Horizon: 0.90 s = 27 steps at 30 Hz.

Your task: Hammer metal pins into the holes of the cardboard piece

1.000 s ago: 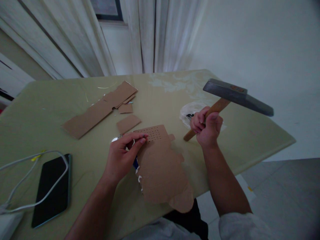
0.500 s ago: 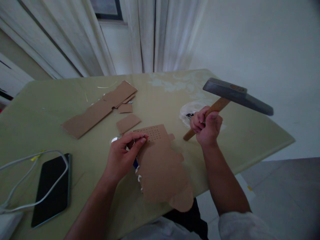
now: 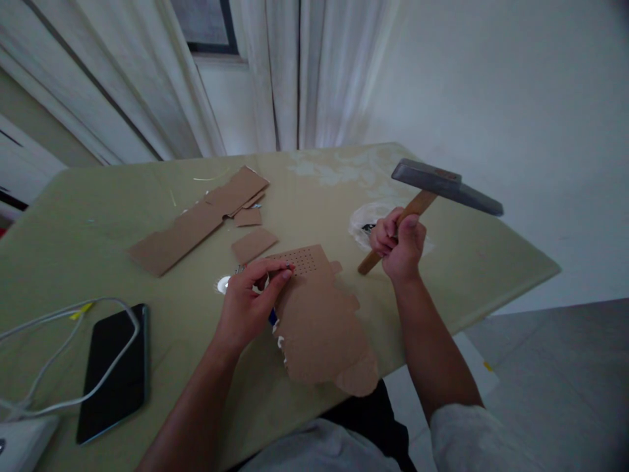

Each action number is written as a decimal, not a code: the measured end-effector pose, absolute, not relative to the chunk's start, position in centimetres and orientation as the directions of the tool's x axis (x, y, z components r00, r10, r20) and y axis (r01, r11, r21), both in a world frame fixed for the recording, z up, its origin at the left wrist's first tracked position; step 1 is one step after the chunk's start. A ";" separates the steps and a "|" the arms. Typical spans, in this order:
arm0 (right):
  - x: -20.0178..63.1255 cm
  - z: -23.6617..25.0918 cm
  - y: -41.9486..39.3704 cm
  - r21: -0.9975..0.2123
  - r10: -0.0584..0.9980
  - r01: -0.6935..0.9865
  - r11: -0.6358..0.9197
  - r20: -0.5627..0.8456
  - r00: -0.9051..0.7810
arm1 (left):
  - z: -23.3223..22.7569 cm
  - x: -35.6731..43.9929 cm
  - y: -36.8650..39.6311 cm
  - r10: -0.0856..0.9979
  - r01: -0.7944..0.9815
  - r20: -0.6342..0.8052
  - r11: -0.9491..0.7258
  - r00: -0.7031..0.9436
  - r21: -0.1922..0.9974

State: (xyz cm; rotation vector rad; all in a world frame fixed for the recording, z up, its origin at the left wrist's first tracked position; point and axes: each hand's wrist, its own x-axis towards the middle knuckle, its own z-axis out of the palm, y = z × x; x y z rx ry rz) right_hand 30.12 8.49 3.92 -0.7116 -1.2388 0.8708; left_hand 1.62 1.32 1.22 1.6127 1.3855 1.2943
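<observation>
The pale green table (image 3: 73, 223) carries a flat brown perforated cardboard sheet (image 3: 319, 321), its long axis running from the near edge away. Above the table, the right hand (image 3: 400, 239) is wrapped around a wooden-handled steel hammer (image 3: 442, 187), handle slanting up-right. The left hand (image 3: 250, 298) pinches a small nail (image 3: 286, 265) on the sheet's far end.

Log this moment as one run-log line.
right hand: grips hammer raised over table | left hand: pinches something small on perforated cardboard | beside: phone, cable

Dim, soft; wide-angle edge distortion.
</observation>
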 end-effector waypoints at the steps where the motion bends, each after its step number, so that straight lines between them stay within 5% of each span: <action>1: 30.2 4.0 8.5 -0.846 0.865 -0.181 0.501 0.494 0.087 | 1.3 1.6 1.3 0.963 0.331 0.266 -0.239 -0.040 0.913; 8: 30.6 4.5 8.6 -0.895 0.906 -0.171 0.412 0.422 -0.026 | 1.4 1.6 1.5 0.964 0.323 0.266 -0.244 -0.025 0.914; 14: 30.3 5.9 7.4 -0.944 0.886 0.074 0.323 0.274 -0.375 | 1.0 1.6 1.7 0.958 0.315 0.287 -0.269 -0.012 0.910; 19: 29.6 9.9 6.1 -0.723 0.775 0.460 0.515 0.164 -0.610 | 1.1 1.6 1.7 0.954 0.283 0.301 -0.288 -0.003 0.915; 27: 29.1 14.0 6.9 -0.558 0.677 0.525 0.642 0.092 -0.730 | 1.2 1.7 1.8 0.952 0.263 0.305 -0.299 0.017 0.917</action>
